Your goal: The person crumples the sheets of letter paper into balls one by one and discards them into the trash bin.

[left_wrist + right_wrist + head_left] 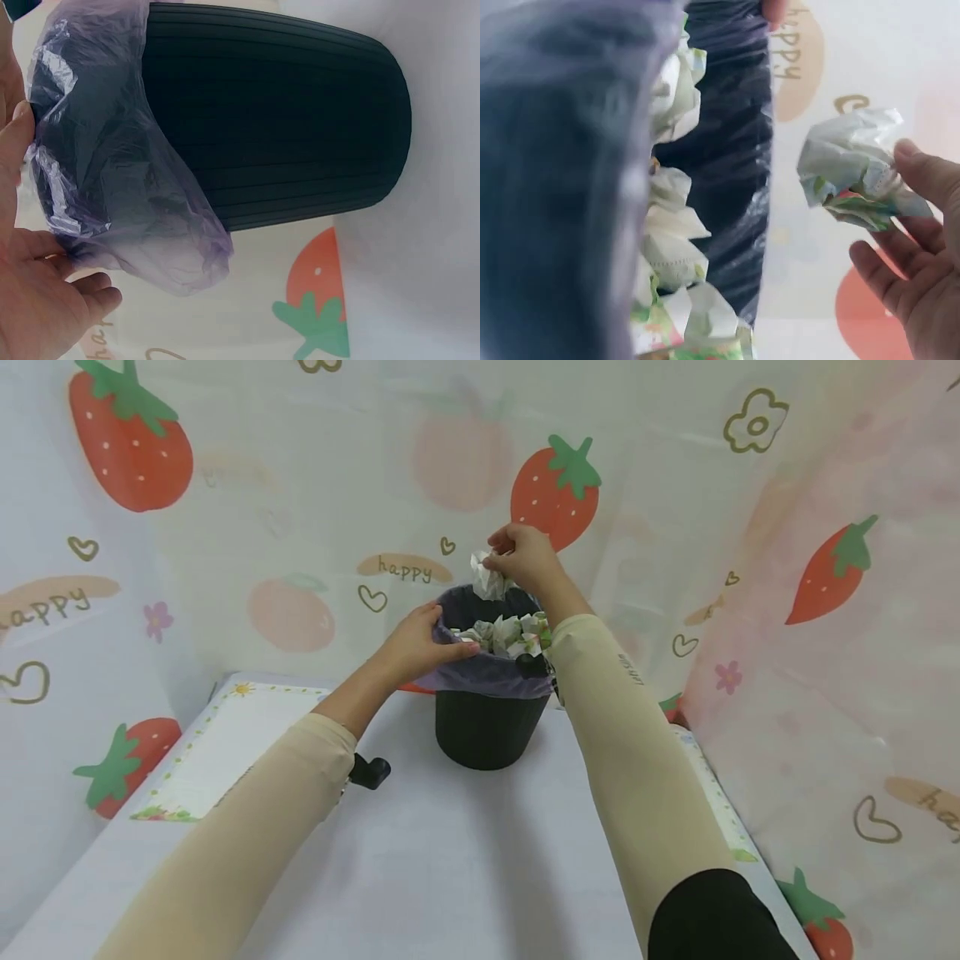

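A black trash bin (pixel 491 731) (pixel 277 120) stands on the table, lined with a thin purple plastic bag (pixel 487 678) (pixel 172 240) folded over its rim. Several crumpled papers (pixel 510 633) (pixel 675 240) fill its upper part. My left hand (pixel 416 647) (pixel 37 300) grips the rim at the left through the bag, with the thumb along the near side. Above the far part of the opening, my right hand (pixel 528 560) (pixel 930 255) pinches a crumpled white paper ball (pixel 487 578) (pixel 855 161) with coloured print. That ball hangs apart from the papers below.
White sheets with decorated borders lie on the table at the left (pixel 240 735) and at the right (pixel 716 785), the latter partly behind my sleeve. A strawberry-printed cloth (pixel 337 468) hangs close behind the bin and along both sides. The white tabletop (pixel 420 860) extends toward me.
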The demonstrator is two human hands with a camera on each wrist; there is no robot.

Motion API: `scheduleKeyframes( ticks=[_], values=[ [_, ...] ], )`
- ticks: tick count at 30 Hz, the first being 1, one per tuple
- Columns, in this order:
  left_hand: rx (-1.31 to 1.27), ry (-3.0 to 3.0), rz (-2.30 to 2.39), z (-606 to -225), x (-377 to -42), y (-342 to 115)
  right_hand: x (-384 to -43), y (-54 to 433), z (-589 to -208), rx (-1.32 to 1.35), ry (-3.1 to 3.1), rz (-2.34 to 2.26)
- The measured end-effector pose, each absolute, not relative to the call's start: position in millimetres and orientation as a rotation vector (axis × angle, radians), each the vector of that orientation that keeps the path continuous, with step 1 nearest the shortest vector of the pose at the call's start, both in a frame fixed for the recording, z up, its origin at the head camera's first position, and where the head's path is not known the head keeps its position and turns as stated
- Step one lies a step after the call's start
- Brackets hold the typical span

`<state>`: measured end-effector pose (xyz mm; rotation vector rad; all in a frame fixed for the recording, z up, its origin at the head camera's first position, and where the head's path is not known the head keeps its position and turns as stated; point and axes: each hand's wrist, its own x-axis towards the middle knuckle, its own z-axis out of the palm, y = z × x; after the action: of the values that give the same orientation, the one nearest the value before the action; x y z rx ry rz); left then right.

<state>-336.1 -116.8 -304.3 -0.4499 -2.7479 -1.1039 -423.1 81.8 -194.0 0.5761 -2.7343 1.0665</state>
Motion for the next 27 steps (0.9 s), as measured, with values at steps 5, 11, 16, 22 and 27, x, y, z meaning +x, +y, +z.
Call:
scheduleKeyframes(
  ticks=[5,11,16,22,27],
  values=[
    [-0.458,-2.745,-1.119,-303,-335,-112,-422,81,-193,0.521,-2.741,1.096],
    [-0.467,-2.730,-1.115,-301,-334,-113,-411,86,-185,0.591,-2.736,1.054],
    [-0.457,-2.736,-1.110,-302,-335,-115,-399,94,-183,0.646,-2.729,0.985],
    [-0.452,-2.736,-1.106,-304,-336,-114,-380,108,-186,0.724,-2.693,0.993],
    [-0.432,-2.735,-1.115,-304,-335,-115,-360,119,-191,0.796,-2.660,0.941]
  ],
)
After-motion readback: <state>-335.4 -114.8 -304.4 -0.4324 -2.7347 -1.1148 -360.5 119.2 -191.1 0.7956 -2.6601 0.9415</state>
